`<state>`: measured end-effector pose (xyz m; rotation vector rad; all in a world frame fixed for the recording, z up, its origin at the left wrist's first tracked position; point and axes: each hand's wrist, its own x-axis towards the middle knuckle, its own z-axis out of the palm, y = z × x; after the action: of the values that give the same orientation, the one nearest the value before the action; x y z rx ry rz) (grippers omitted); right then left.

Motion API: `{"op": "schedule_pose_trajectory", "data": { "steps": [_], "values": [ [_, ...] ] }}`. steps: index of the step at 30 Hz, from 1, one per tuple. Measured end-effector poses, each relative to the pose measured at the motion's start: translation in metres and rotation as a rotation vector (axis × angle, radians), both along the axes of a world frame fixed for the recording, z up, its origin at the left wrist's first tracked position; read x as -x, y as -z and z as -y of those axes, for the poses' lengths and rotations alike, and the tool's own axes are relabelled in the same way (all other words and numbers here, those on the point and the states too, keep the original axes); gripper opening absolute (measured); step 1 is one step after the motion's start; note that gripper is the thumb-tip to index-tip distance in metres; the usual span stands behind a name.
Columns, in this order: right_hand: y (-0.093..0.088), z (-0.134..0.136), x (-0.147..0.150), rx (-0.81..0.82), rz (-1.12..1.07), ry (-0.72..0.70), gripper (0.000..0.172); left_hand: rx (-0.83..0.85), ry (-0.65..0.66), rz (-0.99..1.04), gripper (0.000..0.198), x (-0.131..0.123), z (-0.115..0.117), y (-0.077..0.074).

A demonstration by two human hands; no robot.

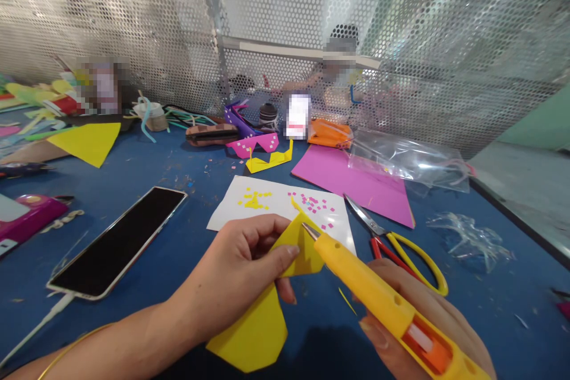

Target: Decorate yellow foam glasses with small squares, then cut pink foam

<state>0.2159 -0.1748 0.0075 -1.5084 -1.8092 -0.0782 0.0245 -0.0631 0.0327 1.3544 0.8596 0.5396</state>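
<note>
My left hand [253,255] pinches a yellow paper cut-out [258,329] between thumb and fingers. Its upper part stands up as a flap, and the lower part hangs below my wrist. My right hand [427,314] is wrapped round a yellow hot glue pen [360,276], with an orange piece and a pale stick showing in its slot. The pen's metal tip meets or nearly meets the upper flap. Behind the hands lies a white sheet [229,205] with small yellow bits and pink paper squares [314,202]. Red-and-yellow-handled scissors [378,228] lie to the right.
Folded yellow paper glasses [269,161] and pink ones [253,145] stand at the back. A pink sheet [356,181], clear plastic bag [409,160] and crumpled plastic [472,240] lie right. At left are a phone [118,243] on a cable and a purple device [33,217]. Perforated metal panels [285,6] close the back.
</note>
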Motion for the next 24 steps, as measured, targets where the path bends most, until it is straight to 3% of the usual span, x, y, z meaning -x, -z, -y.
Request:
{"op": "schedule_pose_trajectory", "data": {
  "steps": [24],
  "values": [
    [0.0015,0.0008,0.0008,0.004,0.042,0.033,0.027,-0.01,0.025,-0.007,0.014,0.0003,-0.0007,0.001]
  ]
}}
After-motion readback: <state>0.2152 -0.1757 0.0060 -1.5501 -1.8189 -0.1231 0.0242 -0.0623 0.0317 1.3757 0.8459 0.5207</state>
